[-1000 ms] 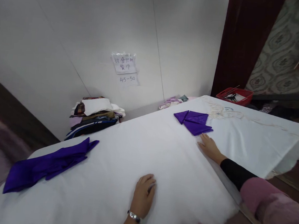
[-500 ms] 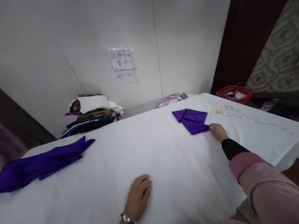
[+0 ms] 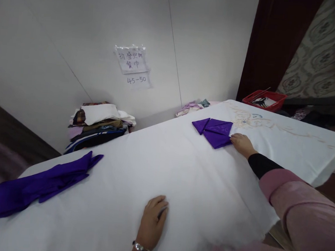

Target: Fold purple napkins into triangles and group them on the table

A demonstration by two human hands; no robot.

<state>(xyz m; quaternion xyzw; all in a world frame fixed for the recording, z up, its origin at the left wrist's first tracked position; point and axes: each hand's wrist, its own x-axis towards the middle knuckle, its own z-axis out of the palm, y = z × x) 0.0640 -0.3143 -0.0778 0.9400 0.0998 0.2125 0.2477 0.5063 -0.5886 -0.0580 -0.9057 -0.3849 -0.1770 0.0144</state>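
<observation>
Two folded purple napkins are laid out on the white tablecloth. The napkin at the right (image 3: 217, 135) is folded flat into pointed shapes, with a small triangle at its left end. My right hand (image 3: 243, 144) is at its right corner, fingers closed there and covering the tip. Palm down near the front, my left hand (image 3: 152, 219) rests on the cloth with its fingers stretched forward and nothing held. Far to its left lies the other purple napkin (image 3: 39, 183), a long, loosely folded strip with pointed ends.
The white tablecloth (image 3: 141, 162) has an embroidered pattern at its far right. Behind the table's edge stands a pile of folded cloths (image 3: 100, 126). More fabric (image 3: 190, 108) lies by the wall, and a red basket (image 3: 266, 100) with scissors is at the back right.
My right hand has shifted slightly left, further over the right napkin's corner. My left hand and both napkins stay in place; the view has moved a little.
</observation>
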